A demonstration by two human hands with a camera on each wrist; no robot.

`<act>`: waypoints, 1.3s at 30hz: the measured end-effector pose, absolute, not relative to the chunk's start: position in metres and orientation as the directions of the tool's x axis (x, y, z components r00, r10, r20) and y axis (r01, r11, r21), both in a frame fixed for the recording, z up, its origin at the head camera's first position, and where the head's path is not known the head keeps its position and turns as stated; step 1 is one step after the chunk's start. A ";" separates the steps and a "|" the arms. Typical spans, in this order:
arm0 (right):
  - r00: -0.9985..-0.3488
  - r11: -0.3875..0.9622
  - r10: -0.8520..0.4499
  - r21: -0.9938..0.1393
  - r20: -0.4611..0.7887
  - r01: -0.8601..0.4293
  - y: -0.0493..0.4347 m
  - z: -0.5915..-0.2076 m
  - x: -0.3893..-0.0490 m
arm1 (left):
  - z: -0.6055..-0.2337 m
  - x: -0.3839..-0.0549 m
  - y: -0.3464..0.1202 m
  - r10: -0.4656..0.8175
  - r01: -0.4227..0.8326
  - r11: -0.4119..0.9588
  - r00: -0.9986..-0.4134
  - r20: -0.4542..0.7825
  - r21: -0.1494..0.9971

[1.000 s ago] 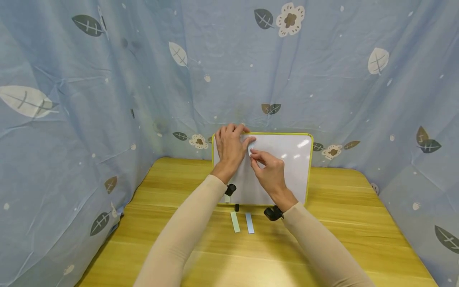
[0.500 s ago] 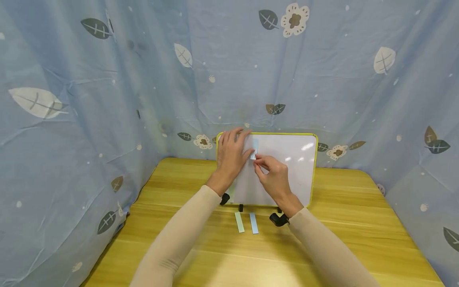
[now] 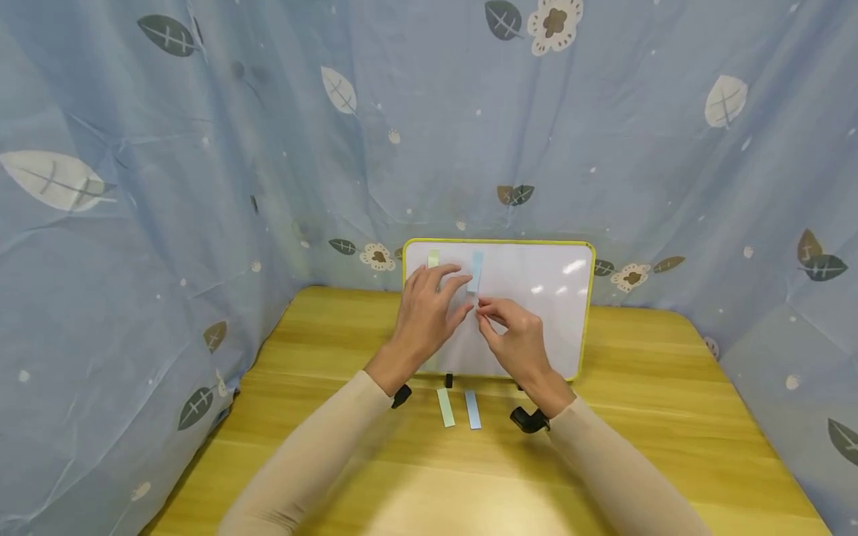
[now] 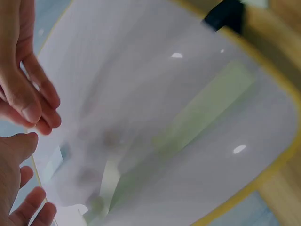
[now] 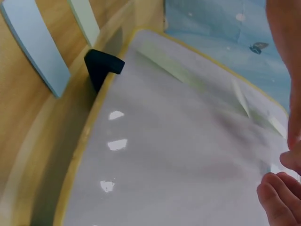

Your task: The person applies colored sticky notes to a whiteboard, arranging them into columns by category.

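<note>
A light blue strip (image 3: pixel 476 268) is on the upper part of the yellow-edged whiteboard (image 3: pixel 556 327). My left hand (image 3: pixel 418 309) is in front of the board's left half, fingers spread and slightly bent, with nothing in its grasp. Just below the blue strip is my right hand (image 3: pixel 516 327), its thumb and forefinger tips brought together and nothing visible between them. A pale green strip (image 4: pixel 211 103) runs along the board's left side; the left hand hides much of it in the head view. Slanting from it in the left wrist view is a short pale strip (image 4: pixel 110 181).
Before the board, a loose green strip (image 3: pixel 445 408) and a loose blue strip (image 3: pixel 473 409) lie side by side on the wooden table (image 3: pixel 643 417). Black supports (image 5: pixel 101 66) hold the board's lower edge. A blue patterned curtain (image 3: pixel 429 112) surrounds the table.
My left hand has come off the board's top edge and moved down, baring the blue strip and the green strip's top. The right hand has drawn slightly below the blue strip.
</note>
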State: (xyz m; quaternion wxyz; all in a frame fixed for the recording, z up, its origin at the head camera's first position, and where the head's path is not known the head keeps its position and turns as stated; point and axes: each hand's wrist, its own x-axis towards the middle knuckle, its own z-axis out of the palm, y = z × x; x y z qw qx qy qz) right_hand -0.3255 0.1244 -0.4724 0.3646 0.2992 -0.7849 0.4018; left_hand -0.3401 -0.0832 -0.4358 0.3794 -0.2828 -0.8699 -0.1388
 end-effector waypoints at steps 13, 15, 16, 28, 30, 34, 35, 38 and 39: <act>-0.697 0.518 -0.371 -0.486 0.614 -0.704 0.143 -0.488 -0.290 | -0.479 -0.290 -0.096 0.613 0.758 0.652 -0.522 0.593 -0.006; -0.715 0.535 -0.403 -0.486 0.571 -0.690 0.147 -0.493 -0.285 | -0.484 -0.284 -0.097 0.647 0.777 0.630 -0.525 0.553 0.000; -0.725 0.544 -0.415 -0.489 0.549 -0.682 0.149 -0.495 -0.283 | -0.486 -0.282 -0.098 0.661 0.783 0.622 -0.531 0.530 0.008; -0.729 0.567 -0.616 -0.473 0.300 -0.674 0.154 -0.521 -0.267 | -0.518 -0.268 -0.110 0.723 0.742 0.658 -0.670 0.167 0.129; -0.720 0.565 -0.642 -0.473 0.262 -0.676 0.152 -0.525 -0.265 | -0.521 -0.267 -0.112 0.729 0.742 0.658 -0.670 0.138 0.129; -0.693 0.562 -0.688 -0.446 0.216 -0.696 0.151 -0.529 -0.262 | -0.524 -0.264 -0.113 0.728 0.733 0.668 -0.679 0.089 0.131; -0.691 0.563 -0.692 -0.444 0.208 -0.697 0.151 -0.529 -0.261 | -0.525 -0.264 -0.113 0.727 0.731 0.670 -0.682 0.082 0.132; -0.683 0.560 -0.702 -0.438 0.201 -0.704 0.151 -0.531 -0.259 | -0.526 -0.263 -0.112 0.728 0.731 0.670 -0.681 0.076 0.134; -0.683 0.559 -0.703 -0.439 0.200 -0.704 0.151 -0.532 -0.258 | -0.527 -0.263 -0.111 0.729 0.731 0.668 -0.681 0.076 0.137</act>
